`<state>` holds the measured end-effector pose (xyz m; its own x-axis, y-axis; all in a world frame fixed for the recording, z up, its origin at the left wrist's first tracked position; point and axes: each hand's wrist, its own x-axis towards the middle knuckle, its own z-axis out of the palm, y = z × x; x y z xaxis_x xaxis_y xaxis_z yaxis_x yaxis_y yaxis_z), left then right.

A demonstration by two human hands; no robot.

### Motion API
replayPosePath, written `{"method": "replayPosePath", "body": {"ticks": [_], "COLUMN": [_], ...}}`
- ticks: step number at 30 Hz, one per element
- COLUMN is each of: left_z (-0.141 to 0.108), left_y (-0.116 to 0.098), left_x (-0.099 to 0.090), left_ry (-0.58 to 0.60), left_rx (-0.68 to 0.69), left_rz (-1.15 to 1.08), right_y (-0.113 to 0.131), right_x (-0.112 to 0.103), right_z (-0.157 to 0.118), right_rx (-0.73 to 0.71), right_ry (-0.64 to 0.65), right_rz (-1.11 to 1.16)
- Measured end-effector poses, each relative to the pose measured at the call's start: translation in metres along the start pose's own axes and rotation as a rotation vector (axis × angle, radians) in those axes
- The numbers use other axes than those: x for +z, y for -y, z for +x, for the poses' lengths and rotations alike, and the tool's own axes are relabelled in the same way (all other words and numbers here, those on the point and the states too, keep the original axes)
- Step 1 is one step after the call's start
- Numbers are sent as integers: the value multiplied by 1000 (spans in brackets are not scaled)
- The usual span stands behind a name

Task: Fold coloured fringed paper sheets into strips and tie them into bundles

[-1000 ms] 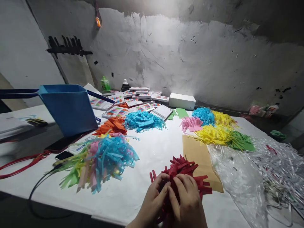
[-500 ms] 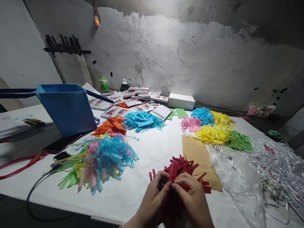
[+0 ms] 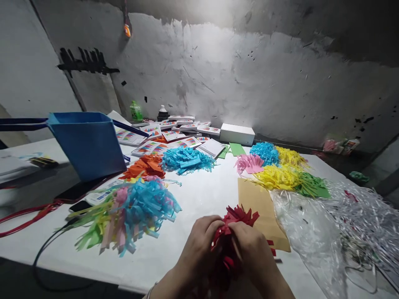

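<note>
Red paper fringe [image 3: 238, 214], one bunch: lower centre of the frame, gripped from both sides. Left hand [image 3: 201, 238]: fingers bent and closed on the bunch's left side. Right hand [image 3: 254, 245]: closed on its right side, fingertips near those of the left; thumbs not clearly seen. Brown paper [image 3: 258, 203], one sheet: flat, just right of the bunch, partly behind the right hand. Clear plastic [image 3: 311, 236]: lower right, beside the brown sheet. Silver strips [image 3: 370, 220], tangled: right edge. Yellow fringe [image 3: 277, 177], touching green fringe [image 3: 313, 185]: right of centre. Multicoloured fringe [image 3: 146, 205], one heap: lower left. Blue bin [image 3: 89, 147], upright: left side. White box [image 3: 237, 134]: centre, near the wall [image 3: 212, 70]. Support: white table [image 3: 199, 191].
</note>
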<state>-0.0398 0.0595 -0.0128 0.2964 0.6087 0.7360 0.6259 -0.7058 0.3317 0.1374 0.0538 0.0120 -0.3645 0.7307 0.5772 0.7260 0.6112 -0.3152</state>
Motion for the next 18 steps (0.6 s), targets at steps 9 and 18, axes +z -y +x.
{"method": "replayPosePath", "body": {"ticks": [9,18], "left_z": [24,31], "left_y": [-12,-17], "left_x": [-14,-11], "left_ry": [52,90], "left_rx": [108,140], "left_rz": [95,149], "right_y": [0,-7], "right_x": [-10,-17], "right_z": [8,9], "right_rx": [364,493], "right_ry": [-26,-109], "right_rz": [192,218]}}
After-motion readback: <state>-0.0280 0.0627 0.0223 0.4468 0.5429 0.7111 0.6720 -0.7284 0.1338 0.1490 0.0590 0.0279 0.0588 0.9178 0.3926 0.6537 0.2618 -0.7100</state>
